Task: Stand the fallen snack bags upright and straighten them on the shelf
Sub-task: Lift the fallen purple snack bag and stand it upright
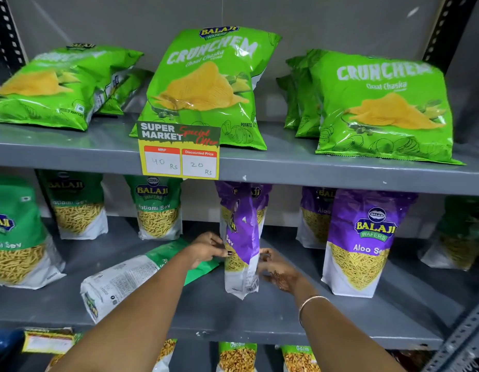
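Observation:
A purple Aloo Sev bag [242, 245] stands upright, turned edge-on, in the middle of the grey middle shelf [260, 318]. My left hand [209, 249] grips its left side and my right hand [276, 267] holds its right side, a bangle on that wrist. Just left of it a green Ratlami Sev bag [131, 277] lies flat on its front, back label up, partly under my left forearm. Another purple bag [361, 242] stands upright to the right, facing front.
Green sev bags [158, 208] stand at the back left, more purple ones [313, 216] at the back. The upper shelf holds green Crunchem bags [206, 87], some leaning or lying [50, 84], and a price tag [179, 151]. More bags [237, 357] fill the bottom shelf.

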A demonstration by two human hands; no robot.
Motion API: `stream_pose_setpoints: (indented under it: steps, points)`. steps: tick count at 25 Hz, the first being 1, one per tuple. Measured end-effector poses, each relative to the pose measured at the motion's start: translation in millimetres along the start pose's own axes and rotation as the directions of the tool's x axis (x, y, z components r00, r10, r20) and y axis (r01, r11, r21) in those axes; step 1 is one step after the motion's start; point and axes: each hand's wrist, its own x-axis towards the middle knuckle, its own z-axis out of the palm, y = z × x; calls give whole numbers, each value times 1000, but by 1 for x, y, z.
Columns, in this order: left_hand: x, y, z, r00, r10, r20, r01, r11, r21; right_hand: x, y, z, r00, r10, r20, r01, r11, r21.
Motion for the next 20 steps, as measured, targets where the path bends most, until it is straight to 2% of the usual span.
stream_pose_setpoints:
  steps: [4,8,10,12,13,17,20]
  points:
    - [5,3,14,1000,21,-14,-21,999,-40,-15,-8,-10,966,87,243,-58,990,-127]
    - [12,0,23,998,32,-61,-32,999,0,-13,-8,-7,942,52,331,19,978,-207]
    - [14,-1,24,997,36,-74,-31,997,71,-8,-8,-1,957,-10,289,77,972,-222]
    - [11,2,26,991,38,-125,-11,978,211,-9,-10,-3,983,-45,179,87,969,-233]
    - [11,3,24,990,36,-140,-5,977,215,-14,-12,-7,988,-59,141,88,973,-212]
    - [4,4,17,990,42,-135,-35,998,57,-22,-15,-33,993,-76,93,87,989,-123]
    - [4,-2,16,985,42,-169,-33,998,56,-13,-16,-44,993,-115,-6,114,990,-80]
